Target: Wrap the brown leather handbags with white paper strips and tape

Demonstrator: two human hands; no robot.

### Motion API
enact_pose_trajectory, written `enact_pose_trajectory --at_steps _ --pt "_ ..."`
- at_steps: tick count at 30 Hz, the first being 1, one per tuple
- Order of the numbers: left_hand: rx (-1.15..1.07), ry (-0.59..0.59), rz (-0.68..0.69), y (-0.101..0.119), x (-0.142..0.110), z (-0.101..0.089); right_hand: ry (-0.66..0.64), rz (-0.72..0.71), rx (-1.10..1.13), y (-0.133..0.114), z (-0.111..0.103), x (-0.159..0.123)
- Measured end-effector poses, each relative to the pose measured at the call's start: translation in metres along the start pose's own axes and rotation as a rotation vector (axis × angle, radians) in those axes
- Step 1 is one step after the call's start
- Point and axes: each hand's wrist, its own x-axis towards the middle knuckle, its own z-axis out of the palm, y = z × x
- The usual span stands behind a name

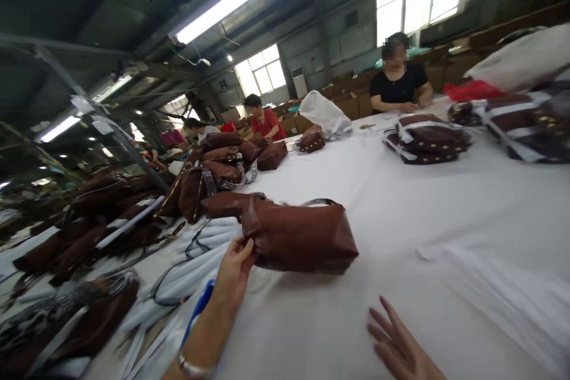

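A brown leather bag [303,237] lies on its side on the white-covered table, its dark strap showing along the far edge. My left hand [238,261] grips the bag's near left corner, thumb on top and fingers behind it. To the right and nearer me, my right hand [396,338] hovers over the table with its fingers spread, touching nothing and apart from the bag. Just left of my left forearm is a bundle of white paper-like rolls [209,255], with a blue object [198,312] partly hidden by my arm.
A large pile of brown bags [222,160] fills the left side. Studded dark bags with white wrapping [425,136] stand at the back right. A clear plastic bag [323,113] sits at the far edge. Co-workers [396,80] work across the table. Plastic sheeting [499,291] lies at right.
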Motion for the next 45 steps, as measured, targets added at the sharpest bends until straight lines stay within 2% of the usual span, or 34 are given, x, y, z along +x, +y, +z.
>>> enact_pose_trajectory --at_steps 2,4,6,8,9,10,12,13,14,16,18,21,24,27,29,34,39,45 --pt "-0.013 -0.020 -0.086 -0.015 -0.076 -0.017 -0.025 0.043 0.215 -0.013 -0.006 -0.017" --pt "-0.017 -0.021 -0.148 -0.035 -0.142 -0.034 -0.014 0.022 0.273 -0.023 -0.020 -0.041" --pt "0.056 -0.040 -0.227 -0.052 -0.195 -0.052 0.043 0.028 0.209 -0.029 -0.039 -0.070" --pt "0.223 -0.024 -0.267 -0.062 -0.231 -0.066 0.081 0.102 0.112 -0.029 -0.059 -0.097" --pt "0.335 0.009 -0.224 -0.064 -0.243 -0.071 0.066 0.143 0.055 -0.026 -0.068 -0.109" --pt "0.465 0.045 -0.123 -0.063 -0.253 -0.074 0.020 0.170 -0.009 -0.023 -0.077 -0.120" --pt "0.755 0.076 0.227 -0.056 -0.266 -0.075 -0.056 0.111 -0.180 -0.019 -0.089 -0.136" --pt "0.906 0.035 0.429 -0.052 -0.270 -0.072 -0.044 0.011 -0.297 -0.020 -0.093 -0.142" --pt "1.050 -0.054 0.610 -0.047 -0.274 -0.069 0.006 -0.131 -0.429 -0.023 -0.095 -0.148" --pt "1.278 -0.292 0.857 -0.042 -0.276 -0.059 0.127 -0.471 -0.691 -0.036 -0.093 -0.155" --pt "1.401 -0.461 0.952 -0.043 -0.275 -0.053 0.108 -0.780 -0.917 -0.055 -0.083 -0.157" --pt "1.458 -0.521 0.975 -0.053 -0.269 -0.054 -0.121 -1.049 -1.141 -0.078 -0.061 -0.150" --pt "1.458 -0.522 1.053 -0.065 -0.265 -0.066 -0.202 -1.129 -1.266 -0.079 -0.046 -0.137" --pt "1.428 -0.513 1.193 -0.078 -0.263 -0.078 -0.160 -1.201 -1.318 -0.065 -0.043 -0.124" --pt "1.403 -0.478 1.239 -0.086 -0.263 -0.080 -0.127 -1.237 -1.327 -0.053 -0.046 -0.118" --pt "1.393 -0.432 1.158 -0.103 -0.259 -0.074 -0.069 -1.221 -1.270 -0.034 -0.046 -0.109" --pt "1.444 -0.494 1.046 -0.092 -0.251 -0.067 -0.106 -1.234 -1.240 -0.040 -0.041 -0.109" --pt "1.475 -0.730 1.067 -0.068 -0.240 -0.072 -0.347 -1.255 -1.376 -0.078 -0.034 -0.113"
